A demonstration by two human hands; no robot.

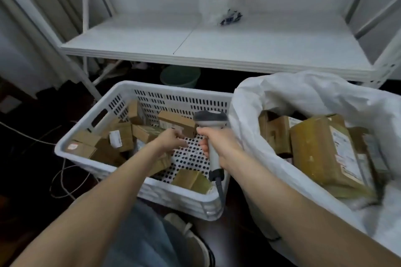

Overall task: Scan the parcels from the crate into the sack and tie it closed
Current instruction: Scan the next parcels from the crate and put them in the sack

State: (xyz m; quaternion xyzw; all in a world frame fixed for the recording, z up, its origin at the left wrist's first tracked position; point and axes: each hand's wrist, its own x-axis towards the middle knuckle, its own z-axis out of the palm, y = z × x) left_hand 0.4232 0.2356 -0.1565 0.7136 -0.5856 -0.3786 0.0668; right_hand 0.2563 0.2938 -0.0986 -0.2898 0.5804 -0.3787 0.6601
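A white perforated crate (pixel 138 93) sits on the floor, with several brown cardboard parcels (pixel 121 136) piled mostly in its left half. My left hand (pixel 171 138) grips one small brown parcel (pixel 176 122) and holds it up over the crate. My right hand (pixel 219 143) holds a white and grey barcode scanner (pixel 210 119) by its handle, head right beside that parcel. To the right stands an open white sack (pixel 303 93) holding several taped parcels (pixel 321 149).
A white table (pixel 195 41) stands behind the crate, a plastic bag (pixel 221 6) lying on it. A green bucket (pixel 180 76) sits under the table. Cables (pixel 63 180) trail on the dark floor at left. My shoe (pixel 188 236) is near the crate's front corner.
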